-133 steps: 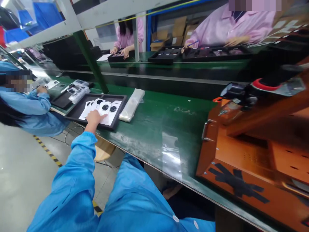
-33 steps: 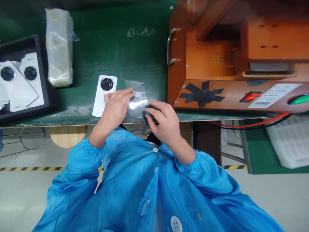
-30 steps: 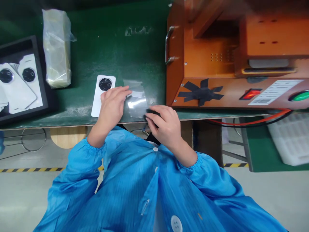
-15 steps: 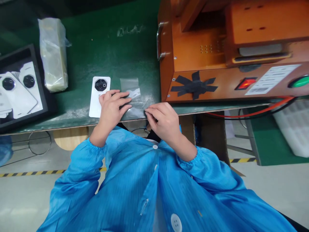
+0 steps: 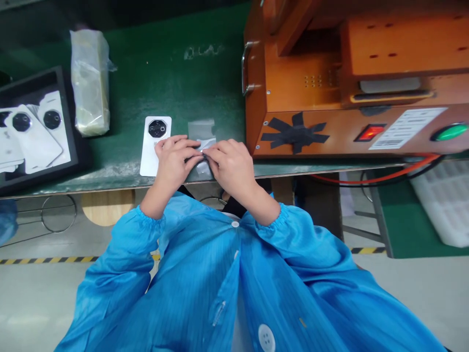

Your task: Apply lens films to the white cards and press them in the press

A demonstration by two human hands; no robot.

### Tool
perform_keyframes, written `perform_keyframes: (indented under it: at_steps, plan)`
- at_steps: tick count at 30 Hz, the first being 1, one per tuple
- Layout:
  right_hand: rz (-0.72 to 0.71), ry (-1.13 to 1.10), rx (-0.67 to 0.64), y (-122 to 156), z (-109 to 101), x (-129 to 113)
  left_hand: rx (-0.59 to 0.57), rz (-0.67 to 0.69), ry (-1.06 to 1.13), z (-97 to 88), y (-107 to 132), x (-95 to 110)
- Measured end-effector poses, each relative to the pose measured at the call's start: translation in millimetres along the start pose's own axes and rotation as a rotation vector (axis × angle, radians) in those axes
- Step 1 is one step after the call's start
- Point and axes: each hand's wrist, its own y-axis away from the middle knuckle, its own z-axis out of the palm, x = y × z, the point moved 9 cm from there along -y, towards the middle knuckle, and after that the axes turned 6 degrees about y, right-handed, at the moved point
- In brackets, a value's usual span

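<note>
A white phone back cover (image 5: 153,142) with a dark round camera ring lies flat on the green bench near its front edge. Just right of it lies a clear plastic film (image 5: 201,133). My left hand (image 5: 175,160) and my right hand (image 5: 230,165) meet over the film's near end, fingertips pinched together on it. My left hand also covers the cover's lower right corner. What lies under my fingers is hidden.
A black tray (image 5: 10,172) with several white back covers sits at the left. A wrapped bundle of clear film (image 5: 89,82) lies beside it. An orange machine (image 5: 348,83) with a red switch and green button fills the right.
My head view turned from the tray at the left down to the bench in front of me. A back cover now lies beside the film. My right hand slid left to meet my left.
</note>
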Motion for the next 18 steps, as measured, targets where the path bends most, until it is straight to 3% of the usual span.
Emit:
perform_keyframes:
  at_steps: [9,12,15,18]
  plan:
    - [-0.041,-0.052,0.131,15.3,-12.3,-0.2,-0.058,0.024,0.022,2.4,-0.5,-0.1]
    - [0.004,-0.179,0.150,12.4,-15.8,2.9,-0.014,0.007,0.065,-9.7,3.9,6.7]
    - [0.104,-0.351,0.180,6.8,-24.9,10.2,0.140,-0.076,0.194,-33.0,12.0,6.8]
    - [0.195,-0.475,0.150,1.9,-28.1,16.6,0.107,-0.182,0.451,-29.2,15.4,0.1]
